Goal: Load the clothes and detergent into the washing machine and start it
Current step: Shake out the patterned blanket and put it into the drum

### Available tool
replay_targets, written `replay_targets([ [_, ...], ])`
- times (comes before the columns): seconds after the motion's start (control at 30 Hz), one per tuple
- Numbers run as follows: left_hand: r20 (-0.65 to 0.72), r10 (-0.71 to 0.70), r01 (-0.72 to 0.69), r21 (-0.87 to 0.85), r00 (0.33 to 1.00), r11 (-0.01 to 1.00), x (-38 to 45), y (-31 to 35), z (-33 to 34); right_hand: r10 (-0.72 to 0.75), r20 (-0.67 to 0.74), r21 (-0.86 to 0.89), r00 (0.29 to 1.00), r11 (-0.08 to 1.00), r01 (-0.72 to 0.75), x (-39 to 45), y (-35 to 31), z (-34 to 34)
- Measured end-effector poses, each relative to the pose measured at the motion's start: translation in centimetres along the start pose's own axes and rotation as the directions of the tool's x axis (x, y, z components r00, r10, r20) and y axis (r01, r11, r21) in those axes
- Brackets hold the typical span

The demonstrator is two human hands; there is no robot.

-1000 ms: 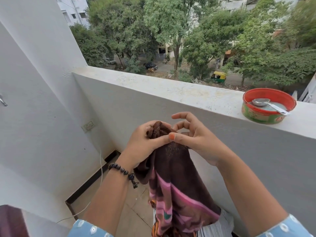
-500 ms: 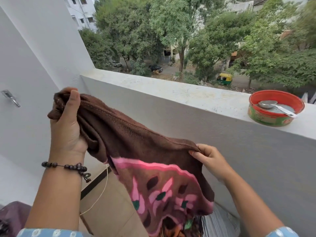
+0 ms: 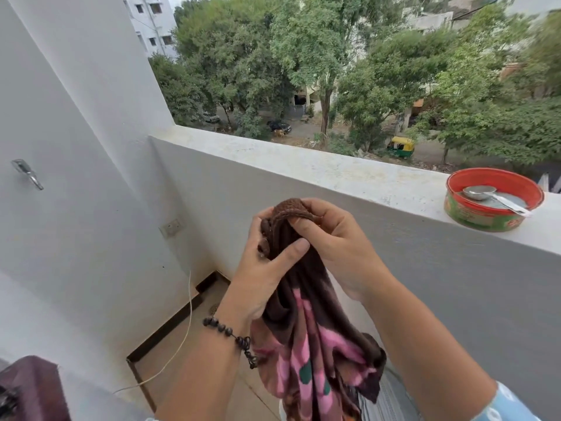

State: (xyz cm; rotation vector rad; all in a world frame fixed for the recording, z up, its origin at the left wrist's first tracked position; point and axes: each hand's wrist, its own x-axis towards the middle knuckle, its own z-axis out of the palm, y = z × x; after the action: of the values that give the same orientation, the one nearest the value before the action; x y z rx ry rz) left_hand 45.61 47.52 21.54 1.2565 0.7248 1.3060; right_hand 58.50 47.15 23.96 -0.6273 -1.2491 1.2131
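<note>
A brown garment with a pink flower pattern (image 3: 306,344) hangs bunched in front of the balcony wall. My left hand (image 3: 261,275), with a bead bracelet at its wrist, grips the gathered brown top edge from the left. My right hand (image 3: 334,238) curls over the same edge from the right, touching the left hand. On the parapet at the right stands a red and green round tin (image 3: 473,218) with a metal spoon (image 3: 491,197) lying inside it. No washing machine shows clearly in the head view.
The white parapet (image 3: 334,174) runs across the view with trees and a street beyond. A tap (image 3: 27,174) and a wall socket (image 3: 171,227) sit on the left wall. A thin cord (image 3: 188,323) hangs to the tiled floor. A dark maroon object (image 3: 33,387) fills the bottom left corner.
Half a second ago the garment was stretched wide between my raised left hand and lower right hand. Both hands have come back together, bunching its top edge.
</note>
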Motion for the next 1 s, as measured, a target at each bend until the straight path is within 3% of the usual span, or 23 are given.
replay_targets([
  [0.17,0.022,0.074,-0.077,0.267,0.997,0.96,0.8,0.5,-1.3,0.04,0.02,-0.102,0.999,0.994,-0.038,0.0,-0.3,-1.5],
  [0.3,0.067,0.066,-0.084,0.327,0.996,0.941,0.8,0.8,-1.7,0.147,0.017,-0.118,0.989,0.982,-0.144,-0.6,-0.1,-2.4],
  [0.43,-0.155,0.137,-0.094,0.254,0.978,0.962,1.5,2.3,-2.0,0.297,0.114,-0.344,0.948,0.907,-0.243,-1.3,1.0,-4.4],
  [0.57,-0.322,0.223,-0.152,0.232,0.92,0.961,2.6,5.0,-3.6,0.498,0.273,-0.5,0.823,0.805,-0.321,-2.8,3.0,-5.9],
  [0.67,-0.326,0.254,-0.189,0.218,0.91,0.957,2.7,6.2,-3.5,0.555,0.202,-0.588,0.807,0.728,-0.353,-3.5,5.3,-5.9],
  [0.77,-0.328,0.286,-0.214,0.238,0.9,0.947,2.8,6.7,-2.9,0.575,0.125,-0.77,0.809,0.57,-0.286,-3.8,8.1,-5.4],
  [0.87,-0.386,0.336,-0.252,0.253,0.859,0.934,3.2,7.5,-3.1,0.711,0.043,-0.903,0.701,0.329,-0.278,-4.8,10.3,-6.0],
  [0.9,-0.409,0.354,-0.269,0.253,0.841,0.93,3.4,7.7,-3.4,0.758,0.017,-0.902,0.652,0.292,-0.317,-5.2,10.9,-6.6],
  [0.97,-0.446,0.376,-0.292,0.247,0.812,0.924,3.4,8.0,-4.3,0.776,0.0,-0.817,0.63,0.364,-0.448,-5.8,11.8,-7.9],
  [1.0,-0.454,0.374,-0.289,0.247,0.809,0.925,3.4,7.9,-4.8,0.737,-0.03,-0.721,0.675,0.452,-0.525,-5.7,11.8,-8.3],
])
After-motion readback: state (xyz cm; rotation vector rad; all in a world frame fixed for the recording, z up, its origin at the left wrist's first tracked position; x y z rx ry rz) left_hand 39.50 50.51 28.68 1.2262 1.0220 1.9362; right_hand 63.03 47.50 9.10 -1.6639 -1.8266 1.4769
